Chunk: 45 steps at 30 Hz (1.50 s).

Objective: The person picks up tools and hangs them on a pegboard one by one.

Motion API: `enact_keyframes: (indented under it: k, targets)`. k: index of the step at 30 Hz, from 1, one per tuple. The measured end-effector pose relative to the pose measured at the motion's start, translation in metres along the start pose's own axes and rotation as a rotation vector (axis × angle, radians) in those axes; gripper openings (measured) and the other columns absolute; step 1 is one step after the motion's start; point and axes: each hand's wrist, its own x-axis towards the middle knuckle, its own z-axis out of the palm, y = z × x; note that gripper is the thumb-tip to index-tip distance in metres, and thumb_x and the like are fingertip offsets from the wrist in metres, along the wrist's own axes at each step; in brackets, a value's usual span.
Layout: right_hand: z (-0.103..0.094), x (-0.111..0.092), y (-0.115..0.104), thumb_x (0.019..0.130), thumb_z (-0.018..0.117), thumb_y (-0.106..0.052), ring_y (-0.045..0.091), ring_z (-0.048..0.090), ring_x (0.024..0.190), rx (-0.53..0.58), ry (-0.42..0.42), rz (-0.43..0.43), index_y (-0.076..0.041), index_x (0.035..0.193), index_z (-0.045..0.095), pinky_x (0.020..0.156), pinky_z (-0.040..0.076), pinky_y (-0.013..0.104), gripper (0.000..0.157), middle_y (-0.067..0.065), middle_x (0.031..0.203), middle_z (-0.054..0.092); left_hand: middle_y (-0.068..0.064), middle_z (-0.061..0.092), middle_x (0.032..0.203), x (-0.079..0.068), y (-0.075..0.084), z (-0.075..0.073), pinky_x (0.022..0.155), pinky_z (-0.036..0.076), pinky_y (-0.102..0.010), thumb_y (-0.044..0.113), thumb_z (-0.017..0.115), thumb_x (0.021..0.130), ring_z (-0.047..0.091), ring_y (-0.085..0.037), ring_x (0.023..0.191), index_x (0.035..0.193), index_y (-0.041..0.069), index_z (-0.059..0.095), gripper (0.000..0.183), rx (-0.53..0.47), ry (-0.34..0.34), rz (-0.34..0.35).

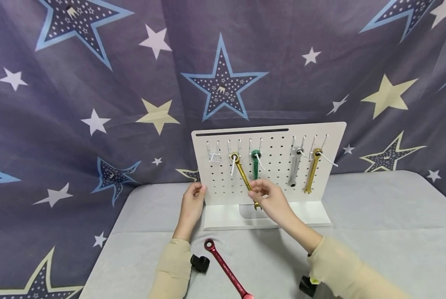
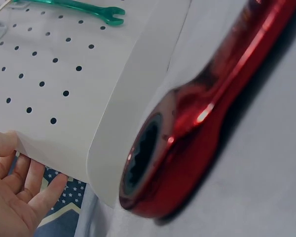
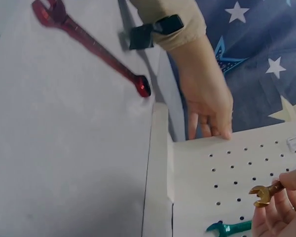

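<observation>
A white pegboard [image 1: 282, 180] stands upright on a base. My left hand [image 1: 193, 205] grips its left edge, thumb on the front face and the other fingers at the rim, as the left wrist view also shows. My right hand [image 1: 273, 201] pinches a gold combination wrench [image 1: 244, 176] near its lower, open end. The wrench slants down to the right, its ring end around a hook [image 1: 232, 167]. In the right wrist view the wrench's open jaw sticks out past the thumb and fingers. A green wrench [image 1: 255, 166] hangs just behind, partly hidden by the right hand.
A silver wrench [image 1: 294, 169] and another gold wrench [image 1: 311, 173] hang on hooks at the board's right. At far left sits a hook [image 1: 215, 157] with no wrench. A red wrench [image 1: 226, 265] lies on the grey-covered table [image 1: 376, 207] in front. Behind hangs a star-patterned curtain [image 1: 282, 95].
</observation>
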Motion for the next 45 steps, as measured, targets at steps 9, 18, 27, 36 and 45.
enact_keyframes:
  k: [9,18,27,36,45]
  targets:
    - [0.003,0.019,0.009,0.088,0.07,0.001,0.024,0.065,0.086,-0.083,-0.021,-0.023,-0.001,0.101,0.069,0.077,0.055,0.034,0.012,0.008,0.092,0.07,-0.023,0.063,0.116,0.004,0.0,-0.006,0.092,0.053,-0.042,0.018,0.053,0.104,0.061,-0.031,0.105,0.12,-0.009,0.058,0.031,-0.033,-0.057,-0.038]
    - [0.011,0.016,0.021,0.088,0.07,0.001,0.021,0.067,0.087,-0.076,-0.071,-0.061,-0.001,0.103,0.071,0.078,0.056,0.032,0.015,0.007,0.097,0.073,-0.022,0.062,0.115,0.001,-0.001,-0.003,0.091,0.053,-0.041,0.015,0.052,0.104,0.061,-0.03,0.105,0.118,-0.008,0.058,0.028,-0.047,-0.063,-0.047]
    - [0.034,-0.041,0.012,0.09,0.064,0.001,0.013,0.062,0.079,-0.15,-0.38,-0.063,-0.002,0.102,0.069,0.069,0.053,0.022,0.014,0.002,0.091,0.07,-0.025,0.063,0.115,0.001,0.001,-0.002,0.092,0.053,-0.045,0.014,0.052,0.104,0.061,-0.034,0.104,0.117,-0.01,0.058,0.028,-0.067,-0.069,-0.013]
    - [0.056,-0.093,0.013,0.08,0.081,-0.016,-0.004,0.047,0.063,-0.357,-0.571,-0.152,-0.014,0.097,0.065,0.06,0.043,0.017,0.023,-0.018,0.071,0.052,-0.027,0.061,0.118,0.0,0.001,-0.002,0.094,0.052,-0.046,0.016,0.051,0.105,0.06,-0.036,0.109,0.12,-0.011,0.056,0.031,-0.073,-0.08,-0.03]
    - [0.063,-0.097,0.002,0.07,0.082,-0.015,0.002,0.048,0.061,-0.591,-0.555,-0.146,-0.012,0.104,0.064,0.056,0.044,0.022,0.039,-0.015,0.065,0.048,-0.027,0.061,0.119,0.002,0.0,-0.002,0.092,0.053,-0.045,0.016,0.05,0.105,0.06,-0.034,0.107,0.12,-0.011,0.056,0.032,-0.065,-0.069,-0.031]
